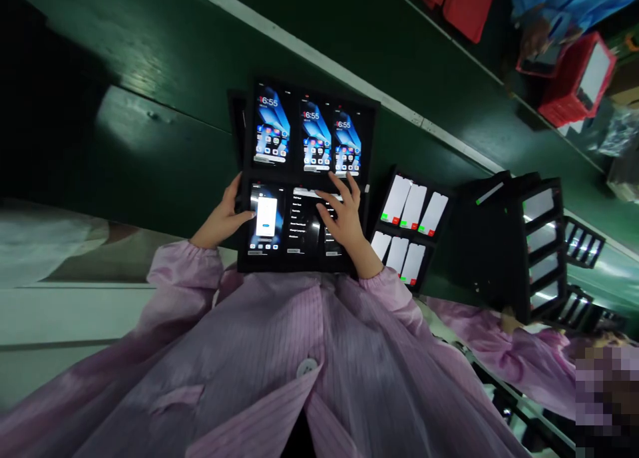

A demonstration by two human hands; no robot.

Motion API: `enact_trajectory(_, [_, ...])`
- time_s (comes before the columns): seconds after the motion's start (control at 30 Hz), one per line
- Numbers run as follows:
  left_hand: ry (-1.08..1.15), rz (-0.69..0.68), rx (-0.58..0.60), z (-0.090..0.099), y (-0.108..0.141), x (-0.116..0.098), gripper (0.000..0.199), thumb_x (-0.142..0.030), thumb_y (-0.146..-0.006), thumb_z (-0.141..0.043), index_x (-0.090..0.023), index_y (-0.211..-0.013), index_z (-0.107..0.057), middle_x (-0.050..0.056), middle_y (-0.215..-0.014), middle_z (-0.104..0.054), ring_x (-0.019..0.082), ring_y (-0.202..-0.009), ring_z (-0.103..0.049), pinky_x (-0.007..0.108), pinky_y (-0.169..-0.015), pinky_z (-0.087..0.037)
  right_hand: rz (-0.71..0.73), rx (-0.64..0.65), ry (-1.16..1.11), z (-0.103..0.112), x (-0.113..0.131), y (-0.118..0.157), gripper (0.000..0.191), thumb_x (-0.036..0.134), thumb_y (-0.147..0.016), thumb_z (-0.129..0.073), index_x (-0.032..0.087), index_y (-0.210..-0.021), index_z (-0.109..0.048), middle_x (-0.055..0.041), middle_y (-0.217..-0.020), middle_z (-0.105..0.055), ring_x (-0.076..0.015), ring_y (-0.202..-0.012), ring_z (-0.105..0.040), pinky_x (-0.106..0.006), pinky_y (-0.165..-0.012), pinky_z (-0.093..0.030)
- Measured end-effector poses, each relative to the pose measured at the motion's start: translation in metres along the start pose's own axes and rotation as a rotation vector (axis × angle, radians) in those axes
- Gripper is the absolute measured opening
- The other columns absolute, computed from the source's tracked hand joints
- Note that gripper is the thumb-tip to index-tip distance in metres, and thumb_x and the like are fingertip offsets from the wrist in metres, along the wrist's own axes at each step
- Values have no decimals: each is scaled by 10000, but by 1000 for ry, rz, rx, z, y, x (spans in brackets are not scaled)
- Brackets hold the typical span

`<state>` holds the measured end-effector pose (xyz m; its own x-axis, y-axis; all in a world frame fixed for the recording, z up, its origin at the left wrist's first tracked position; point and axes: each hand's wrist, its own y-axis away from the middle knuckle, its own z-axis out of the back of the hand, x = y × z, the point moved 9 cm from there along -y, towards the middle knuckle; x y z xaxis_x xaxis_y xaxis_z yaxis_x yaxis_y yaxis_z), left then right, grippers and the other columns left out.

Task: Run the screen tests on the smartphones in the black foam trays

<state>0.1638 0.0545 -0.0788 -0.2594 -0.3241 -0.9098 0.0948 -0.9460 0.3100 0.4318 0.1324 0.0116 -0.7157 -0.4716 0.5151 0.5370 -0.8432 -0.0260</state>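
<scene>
A black phone tray [294, 178] rests in front of me, with several lit smartphones in two rows. My left hand [222, 217] grips the tray's left edge, its thumb reaching over to the side of a smartphone [266, 217] with a white pop-up. Spread fingers of my right hand [344, 215] hover over or touch the lower-right phones; contact is unclear. Under that hand, a smartphone with a text menu [304, 228] is partly visible and another is mostly covered. Home screens reading 16:55 show on the upper phones, including the upper-left smartphone [272, 125].
Another black tray [434, 245] of white-screened phones lies to the right. Beyond it stand more phone trays [542, 245] beside a co-worker's pink sleeve [532, 358]. Across the green bench [184, 65], a person in blue works near red boxes [574, 85].
</scene>
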Motion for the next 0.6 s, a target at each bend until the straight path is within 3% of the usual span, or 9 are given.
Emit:
enact_trajectory(0.2, [184,86,67,9,-3,-5,1010,-330,-755,-751,-266,-1698,-395,81,-1758,-442,358,-1652,-347,528,-1358,-308,-11,-80,-44,12,-16,-11,337,403,-1108,-533,333,-1361,-744,-35,-1689,-523,-330,-1715,-172,-699,-1361,-263])
enact_trajectory(0.3, [152,73,97,12,-5,-6,1003,-362,-770,-760,-281,-1701,-396,75,-1754,-449,360,-1655,-341,529,-1360,-304,-7,-94,-62,12,-16,-14,333,417,-1106,-542,332,-1356,-745,-40,-1685,-528,-336,-1709,-196,-707,-1357,-263])
enact_trajectory(0.43, [40,54,151,8,-5,-1,1038,-499,-843,-746,-292,-1743,-272,103,-1798,-360,355,-1659,-335,548,-1357,-289,-7,-90,-72,10,-15,-12,312,416,-1102,-560,339,-1338,-748,-45,-1666,-548,-331,-1696,-237,-692,-1351,-281])
enact_trajectory(0.6, [-89,9,147,5,-6,3,1083,-627,-870,-699,-247,-1753,-199,152,-1817,-285,336,-1692,-252,528,-1377,-202,-29,-87,-68,12,-21,-4,315,405,-1103,-552,323,-1335,-749,-65,-1661,-553,-333,-1686,-259,-682,-1339,-299])
